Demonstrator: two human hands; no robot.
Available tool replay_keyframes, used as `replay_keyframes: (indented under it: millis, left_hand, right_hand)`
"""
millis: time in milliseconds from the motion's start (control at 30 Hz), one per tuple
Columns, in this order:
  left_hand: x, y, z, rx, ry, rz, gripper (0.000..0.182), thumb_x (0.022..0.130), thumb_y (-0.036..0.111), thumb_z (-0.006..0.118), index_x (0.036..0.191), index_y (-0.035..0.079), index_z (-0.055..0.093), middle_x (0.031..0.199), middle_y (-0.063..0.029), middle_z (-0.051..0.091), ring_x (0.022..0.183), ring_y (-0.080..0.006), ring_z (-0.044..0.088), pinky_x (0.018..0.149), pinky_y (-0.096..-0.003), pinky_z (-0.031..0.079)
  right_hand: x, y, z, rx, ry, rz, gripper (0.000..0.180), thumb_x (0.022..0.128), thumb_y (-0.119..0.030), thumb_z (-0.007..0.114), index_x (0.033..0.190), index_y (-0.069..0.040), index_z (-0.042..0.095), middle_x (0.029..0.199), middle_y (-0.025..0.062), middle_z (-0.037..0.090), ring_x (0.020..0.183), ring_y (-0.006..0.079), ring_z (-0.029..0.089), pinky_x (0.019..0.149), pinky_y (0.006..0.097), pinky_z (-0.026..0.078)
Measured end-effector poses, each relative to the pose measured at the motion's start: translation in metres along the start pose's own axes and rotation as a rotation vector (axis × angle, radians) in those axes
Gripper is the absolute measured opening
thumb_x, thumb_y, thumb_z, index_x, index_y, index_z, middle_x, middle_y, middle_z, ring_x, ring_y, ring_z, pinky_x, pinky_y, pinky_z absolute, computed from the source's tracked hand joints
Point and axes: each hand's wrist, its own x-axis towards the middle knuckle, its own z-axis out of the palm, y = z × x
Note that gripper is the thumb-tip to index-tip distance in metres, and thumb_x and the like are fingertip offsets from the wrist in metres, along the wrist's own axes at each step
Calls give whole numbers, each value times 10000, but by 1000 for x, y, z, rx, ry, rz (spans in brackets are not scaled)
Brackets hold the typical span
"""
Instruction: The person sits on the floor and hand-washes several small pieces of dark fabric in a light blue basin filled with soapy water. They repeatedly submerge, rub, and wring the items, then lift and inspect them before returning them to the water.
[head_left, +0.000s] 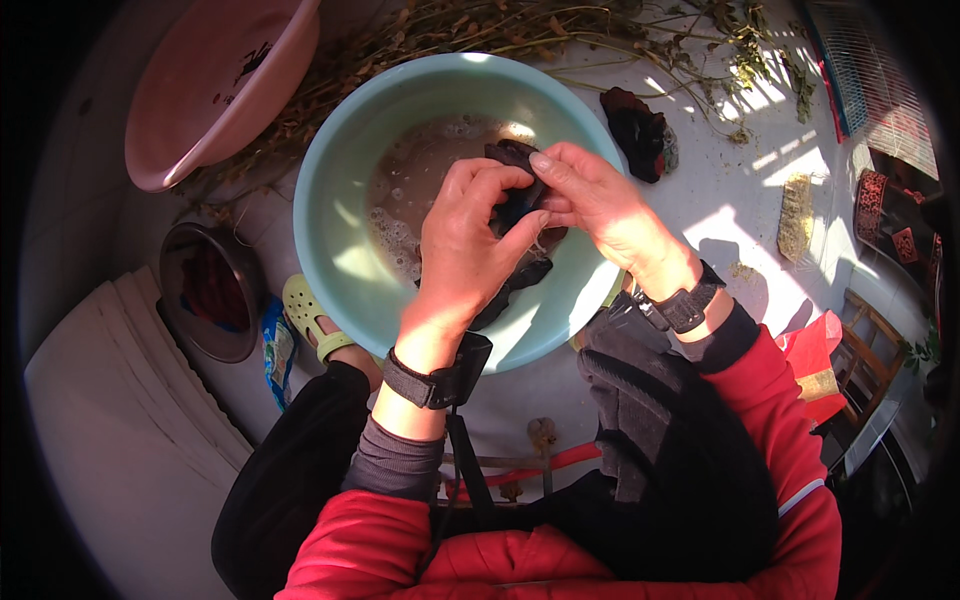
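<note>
Both hands are above a green plastic basin (330, 150) that holds cloudy, sudsy water (405, 172). My left hand (472, 232) pinches a dark wet cloth item (517, 199) between thumb and fingers. On its other side, my right hand (592, 195) grips the same cloth, thumb on top. More dark cloth (525, 277) lies against the near inner side of the basin, below the hands. Part of the held cloth is hidden behind my fingers. Each wrist wears a black strap with a small device.
A pink basin (225, 97) leans at upper left, by dried plant stalks (375, 37). A dark bowl with cloth (169, 292) stands left. Right of the green basin lie a dark bundled cloth (637, 135) and a yellowish block (795, 217). A red bag (814, 360) is farther right.
</note>
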Motion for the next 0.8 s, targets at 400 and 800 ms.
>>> replay_keyframes:
  millis: [400,800]
  left_hand:
    - [-1,-16,-10,-610,111,-561,138,871,111,673,985,33,664,843,15,637,755,-52,561,677,-205,466]
    - [-6,-8,8,-106,42,-162,213,793,66,723,1000,50,675,936,-50,613,688,-104,573,628,-240,509]
  right_hand:
    - [-2,-2,-5,20,32,43,294,947,-347,559,968,-55,529,950,62,613,809,126,634,756,251,493]
    - [-3,0,-1,-23,-2,33,339,942,-385,553,1003,-51,556,926,24,583,829,84,560,763,241,475]
